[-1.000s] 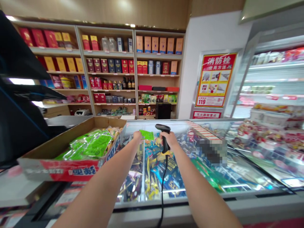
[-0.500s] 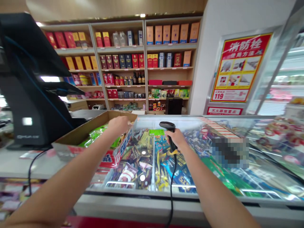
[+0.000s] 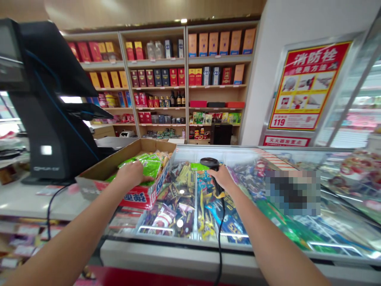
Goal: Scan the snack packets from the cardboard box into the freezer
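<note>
My right hand (image 3: 222, 178) is closed around a black corded barcode scanner (image 3: 210, 163), held upright over the glass lid of a chest freezer (image 3: 208, 254). My left hand (image 3: 131, 174) reaches into an open cardboard box (image 3: 98, 171) and rests on the green snack packets (image 3: 150, 166) in it, fingers curled over them. One green packet (image 3: 199, 166) lies on the freezer lid just left of the scanner head.
A black checkout terminal (image 3: 50, 119) stands left on the counter. Shelves of boxed goods (image 3: 178, 79) line the back wall. A red and yellow poster (image 3: 306, 87) hangs on the right, beside a refrigerated display (image 3: 357, 115). The freezer holds several wrapped ice creams.
My left hand left the green packet on the freezer lid, swung left and came down onto the packets in the box. The scanner stayed in my right hand. The view turned left.
</note>
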Tool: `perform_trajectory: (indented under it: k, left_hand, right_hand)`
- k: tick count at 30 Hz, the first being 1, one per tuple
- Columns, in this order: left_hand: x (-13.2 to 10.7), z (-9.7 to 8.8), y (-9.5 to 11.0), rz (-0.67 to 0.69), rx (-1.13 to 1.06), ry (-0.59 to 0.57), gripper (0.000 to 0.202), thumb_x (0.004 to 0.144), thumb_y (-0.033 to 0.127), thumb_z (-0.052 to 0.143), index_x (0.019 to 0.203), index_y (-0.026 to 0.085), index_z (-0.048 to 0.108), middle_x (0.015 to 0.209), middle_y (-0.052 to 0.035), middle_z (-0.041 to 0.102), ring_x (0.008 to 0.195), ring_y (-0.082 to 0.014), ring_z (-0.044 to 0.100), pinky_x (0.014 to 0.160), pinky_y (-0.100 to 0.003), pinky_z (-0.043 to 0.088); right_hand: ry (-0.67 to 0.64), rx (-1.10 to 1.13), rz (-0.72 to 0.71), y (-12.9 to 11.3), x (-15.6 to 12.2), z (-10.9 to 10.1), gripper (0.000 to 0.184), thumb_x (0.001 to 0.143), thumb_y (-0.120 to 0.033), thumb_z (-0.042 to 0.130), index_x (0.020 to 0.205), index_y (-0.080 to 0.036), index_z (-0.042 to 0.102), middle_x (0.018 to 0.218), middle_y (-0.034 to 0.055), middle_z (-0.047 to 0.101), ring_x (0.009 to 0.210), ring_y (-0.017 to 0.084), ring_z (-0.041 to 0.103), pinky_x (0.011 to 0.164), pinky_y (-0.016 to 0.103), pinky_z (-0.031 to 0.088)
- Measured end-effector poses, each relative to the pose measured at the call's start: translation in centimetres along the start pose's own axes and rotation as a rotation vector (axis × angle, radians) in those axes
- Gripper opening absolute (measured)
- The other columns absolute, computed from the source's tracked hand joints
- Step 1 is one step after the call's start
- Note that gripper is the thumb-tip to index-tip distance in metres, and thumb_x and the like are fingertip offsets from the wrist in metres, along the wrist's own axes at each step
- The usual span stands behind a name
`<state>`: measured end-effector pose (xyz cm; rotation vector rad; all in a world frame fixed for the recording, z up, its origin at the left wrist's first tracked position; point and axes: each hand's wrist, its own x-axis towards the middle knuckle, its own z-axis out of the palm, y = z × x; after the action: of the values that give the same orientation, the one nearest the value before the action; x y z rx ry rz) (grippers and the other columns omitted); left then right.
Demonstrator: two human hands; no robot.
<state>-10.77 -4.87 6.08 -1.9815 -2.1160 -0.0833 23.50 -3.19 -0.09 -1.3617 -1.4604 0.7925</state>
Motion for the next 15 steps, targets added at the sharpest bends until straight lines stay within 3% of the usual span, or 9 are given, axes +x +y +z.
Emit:
perform_trajectory:
  k: [5,11,13,15]
  left_hand:
    - [-0.3,-0.1,-0.3,-0.04,-0.029,-0.072,0.058,0.065,0.054,0.072,0.099,0.007,0.07,0.107,-0.0303,0.068,0.102,-0.045,0.065,0.085,-0.047,0.049]
    - [-0.4,-1.5,-0.7,-0.076,-0.076,-0.003,0.027,0.074,0.033,0.06,0.091,0.015,0.071,0.103,-0.0215,0.071,0.1,-0.0392,0.066,0.082,-0.043,0.05]
    - [-0.5,-2.4,-0.6,-0.113,-0.133,0.053,0.025,0.078,0.029,0.052,0.09,0.017,0.07,0.103,-0.0198,0.072,0.1,-0.0369,0.066,0.082,-0.042,0.05]
    - [-0.7,-3.4,-0.1,-0.17,-0.252,0.206,0.03,0.084,0.031,0.045,0.098,0.017,0.067,0.101,-0.0186,0.071,0.099,-0.0352,0.066,0.083,-0.042,0.049]
  right_hand:
    - [0.0,-0.027,0.023,-0.2,-0.1,0.1,0.024,0.072,-0.022,0.063,0.051,-0.019,0.054,0.036,0.0011,0.054,0.036,0.018,0.057,0.037,0.024,0.043]
    - [-0.004,0.0,0.029,-0.3,-0.3,0.2,0.024,0.07,-0.021,0.064,0.049,-0.02,0.053,0.034,0.0004,0.053,0.034,0.017,0.056,0.037,0.024,0.043]
    - [0.005,0.02,0.027,-0.3,-0.3,0.2,0.024,0.069,-0.022,0.065,0.048,-0.02,0.053,0.034,0.0003,0.053,0.034,0.017,0.056,0.037,0.024,0.043]
    - [0.006,0.038,0.024,-0.1,-0.1,0.3,0.024,0.068,-0.023,0.065,0.048,-0.02,0.054,0.033,0.0002,0.052,0.034,0.017,0.056,0.036,0.025,0.043]
